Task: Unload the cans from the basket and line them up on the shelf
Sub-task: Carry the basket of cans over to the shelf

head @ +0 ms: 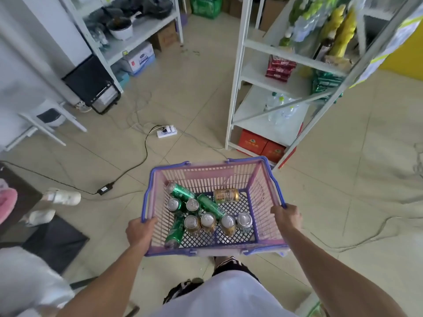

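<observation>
A pink plastic basket (263,186) with purple rim and handles hangs in front of me above the floor. My left hand (139,232) grips its left rim and my right hand (286,215) grips its right rim. Inside lie several cans: green cans (209,205) on their sides or upright toward the left, a gold can (226,195) lying near the far wall, and gold cans (208,221) standing in a row near me. A white shelf unit (254,78) stands ahead on the right, one step beyond the basket.
The shelf holds bottles (297,21), red packets (279,67), green packets (325,82) and red boxes (258,143) at the bottom. A power strip (167,132) and cables lie on the tiled floor. Another person's feet (61,196) are at left. A second shelf (128,30) stands at the back left.
</observation>
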